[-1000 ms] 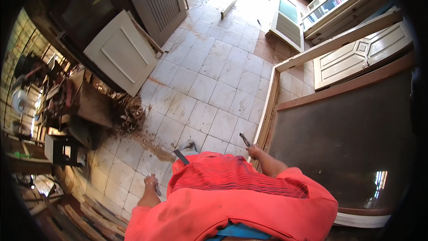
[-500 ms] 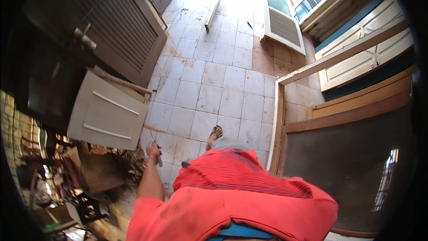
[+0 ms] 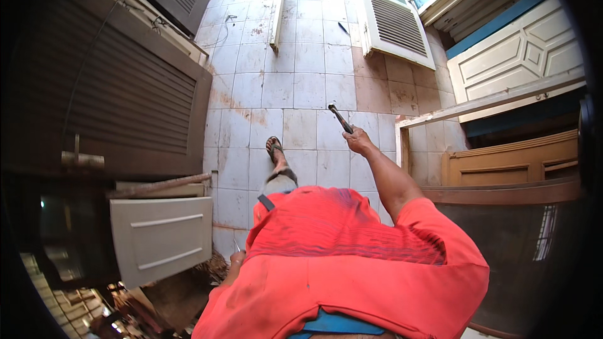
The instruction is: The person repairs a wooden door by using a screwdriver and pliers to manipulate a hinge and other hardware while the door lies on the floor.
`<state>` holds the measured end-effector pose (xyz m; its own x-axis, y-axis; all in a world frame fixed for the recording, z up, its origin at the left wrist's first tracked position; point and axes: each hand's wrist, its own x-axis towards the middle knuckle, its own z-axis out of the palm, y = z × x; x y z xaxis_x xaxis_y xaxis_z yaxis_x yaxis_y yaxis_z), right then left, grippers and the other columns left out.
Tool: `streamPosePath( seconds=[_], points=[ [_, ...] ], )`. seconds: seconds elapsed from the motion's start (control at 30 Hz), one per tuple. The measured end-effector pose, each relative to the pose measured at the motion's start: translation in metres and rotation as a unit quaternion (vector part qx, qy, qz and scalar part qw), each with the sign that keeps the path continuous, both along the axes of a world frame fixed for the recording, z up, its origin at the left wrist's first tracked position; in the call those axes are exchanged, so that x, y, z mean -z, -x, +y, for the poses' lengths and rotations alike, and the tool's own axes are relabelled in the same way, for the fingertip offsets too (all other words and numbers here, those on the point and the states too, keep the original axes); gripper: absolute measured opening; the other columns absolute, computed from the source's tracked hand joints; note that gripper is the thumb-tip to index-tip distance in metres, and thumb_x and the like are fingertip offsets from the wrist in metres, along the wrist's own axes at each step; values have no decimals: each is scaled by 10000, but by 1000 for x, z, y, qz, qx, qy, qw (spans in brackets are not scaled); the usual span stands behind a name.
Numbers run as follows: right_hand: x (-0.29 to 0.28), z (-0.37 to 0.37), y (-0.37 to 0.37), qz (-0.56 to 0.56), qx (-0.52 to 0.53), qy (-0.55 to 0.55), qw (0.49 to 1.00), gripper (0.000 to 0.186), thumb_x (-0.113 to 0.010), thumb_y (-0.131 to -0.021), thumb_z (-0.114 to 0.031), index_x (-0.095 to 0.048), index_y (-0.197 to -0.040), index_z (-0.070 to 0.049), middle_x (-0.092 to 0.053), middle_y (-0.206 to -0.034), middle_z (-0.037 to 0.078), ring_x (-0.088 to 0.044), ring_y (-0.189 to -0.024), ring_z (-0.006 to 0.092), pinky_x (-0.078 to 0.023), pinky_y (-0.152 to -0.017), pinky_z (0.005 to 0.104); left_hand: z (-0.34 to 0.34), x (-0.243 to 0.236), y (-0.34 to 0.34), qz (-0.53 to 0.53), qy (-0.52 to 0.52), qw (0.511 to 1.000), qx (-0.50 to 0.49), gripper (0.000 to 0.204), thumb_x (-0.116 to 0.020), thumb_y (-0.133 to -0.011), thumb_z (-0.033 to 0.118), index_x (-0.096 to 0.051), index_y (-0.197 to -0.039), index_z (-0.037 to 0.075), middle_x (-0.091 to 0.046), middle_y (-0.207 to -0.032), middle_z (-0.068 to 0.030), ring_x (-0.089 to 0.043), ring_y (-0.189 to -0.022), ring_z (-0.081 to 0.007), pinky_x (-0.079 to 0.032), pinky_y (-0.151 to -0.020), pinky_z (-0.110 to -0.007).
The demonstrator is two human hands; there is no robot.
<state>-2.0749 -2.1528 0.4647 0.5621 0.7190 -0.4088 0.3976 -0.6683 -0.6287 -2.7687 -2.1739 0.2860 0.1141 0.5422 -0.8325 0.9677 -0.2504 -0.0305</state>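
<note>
- Carrying dark hand tool (image 3: 341, 119) in right hand (image 3: 359, 141), grip wrapped round handle, head poking forward over floor tiles (image 3: 300, 94).
- Mostly hidden by red shirt (image 3: 326, 289) on the other side: left hand (image 3: 236, 257), near thin bright shaft (image 3: 237, 244). Cannot tell whether pinching it.
- Best to hold tool head low, away from legs, and clear of pale wooden frame (image 3: 490, 102) at right.
- Watch footing: only sandals on sandalled foot (image 3: 274, 145), plus pale bar (image 3: 279, 16) lying loose ahead.
- Materials: smooth square tiles, rust-brown stains. At left, brown slatted door (image 3: 138, 94) and flat white panel (image 3: 163, 235) with two raised strips. At right, white door (image 3: 527, 56) with angular relief, chipped paint on frame.
</note>
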Motion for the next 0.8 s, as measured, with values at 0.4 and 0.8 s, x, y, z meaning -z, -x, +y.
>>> streamPosePath(
  seconds=[0.4,0.8],
  points=[
    [139,6,-92,4,-69,395,916,250,-519,-882,-178,-697,-993,-43,-698,-988,190,-698,-863,307,-563,-734,416,597,-128,-378,-407,-48,782,-470,192,-594,-903,158,-587,-1072,69,-599,-709,-34,-510,-476,-126,-449,-408,-302],
    [103,268,-276,219,316,330,862,371,-543,-847,-224,-663,-1073,45,-650,-1122,257,-646,-1062,358,-533,-859,426,801,-118,-623,-287,-15,854,-434,186,-626,-900,210,-587,-1019,72,-629,-742,-76,-520,-485,-167,-433,-419,-335]
  ],
)
